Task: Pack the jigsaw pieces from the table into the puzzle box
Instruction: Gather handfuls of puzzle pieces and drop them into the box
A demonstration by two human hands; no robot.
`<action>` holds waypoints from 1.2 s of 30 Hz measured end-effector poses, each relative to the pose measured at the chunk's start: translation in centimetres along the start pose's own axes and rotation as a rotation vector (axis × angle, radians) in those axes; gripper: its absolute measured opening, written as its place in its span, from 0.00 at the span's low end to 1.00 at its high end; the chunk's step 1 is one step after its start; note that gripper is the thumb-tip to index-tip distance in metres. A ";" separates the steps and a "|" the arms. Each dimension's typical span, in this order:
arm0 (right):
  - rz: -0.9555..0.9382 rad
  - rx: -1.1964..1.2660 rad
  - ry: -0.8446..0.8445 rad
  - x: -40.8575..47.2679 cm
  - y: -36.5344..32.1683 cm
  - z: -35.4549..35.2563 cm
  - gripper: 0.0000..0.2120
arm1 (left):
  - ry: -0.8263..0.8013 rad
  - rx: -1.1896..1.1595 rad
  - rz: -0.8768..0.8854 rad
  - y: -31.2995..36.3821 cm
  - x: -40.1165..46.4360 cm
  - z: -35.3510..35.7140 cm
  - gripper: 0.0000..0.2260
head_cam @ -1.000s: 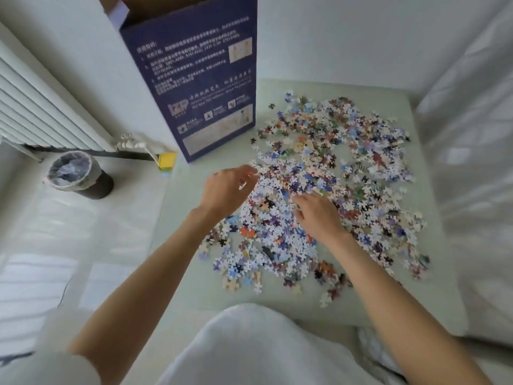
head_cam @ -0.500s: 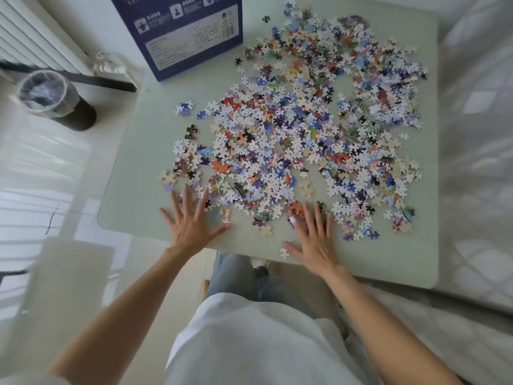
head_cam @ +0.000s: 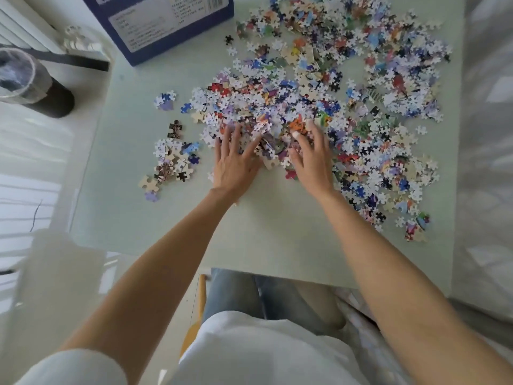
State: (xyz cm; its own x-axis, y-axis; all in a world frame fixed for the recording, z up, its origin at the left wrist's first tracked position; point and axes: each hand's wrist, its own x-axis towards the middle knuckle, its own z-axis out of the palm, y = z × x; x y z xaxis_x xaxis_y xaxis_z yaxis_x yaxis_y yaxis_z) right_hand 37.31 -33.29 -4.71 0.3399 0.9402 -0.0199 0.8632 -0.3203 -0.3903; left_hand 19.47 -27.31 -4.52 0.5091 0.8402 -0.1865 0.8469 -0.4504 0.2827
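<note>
Covering most of the pale green counter [head_cam: 277, 245], the jigsaw pieces [head_cam: 347, 93] lie loose and heaped at centre. My left hand [head_cam: 236, 159] and right hand [head_cam: 312, 154] press flat on that heap, fingers spread wide, gripping nothing. Puzzle box [head_cam: 166, 26] stands at the far-left corner. Small cluster [head_cam: 173, 159] lies apart, left.

Jigsaw pieces [head_cam: 319, 87] scattered loose on table — blue puzzle box [head_cam: 166, 26] upright behind.
</note>
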 end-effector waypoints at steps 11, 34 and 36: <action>0.757 -0.069 0.123 -19.2 7.6 -1.6 0.31 | 0.024 -0.142 0.021 3.6 -2.9 1.0 0.24; 0.260 0.023 -0.202 1.8 -2.1 -3.3 0.43 | -0.146 -0.143 -0.239 -1.6 2.4 -4.4 0.53; 0.240 -0.023 -0.276 2.8 -3.2 -3.1 0.50 | -0.167 -0.131 -0.189 -0.9 3.4 -4.5 0.55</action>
State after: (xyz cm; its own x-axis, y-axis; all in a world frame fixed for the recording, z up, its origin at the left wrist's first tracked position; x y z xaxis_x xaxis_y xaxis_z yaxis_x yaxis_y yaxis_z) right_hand 36.65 -29.97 -0.65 0.4227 0.8328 -0.3574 0.7804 -0.5350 -0.3237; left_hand 19.74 -22.69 -1.14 0.3717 0.8395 -0.3965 0.9077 -0.2389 0.3450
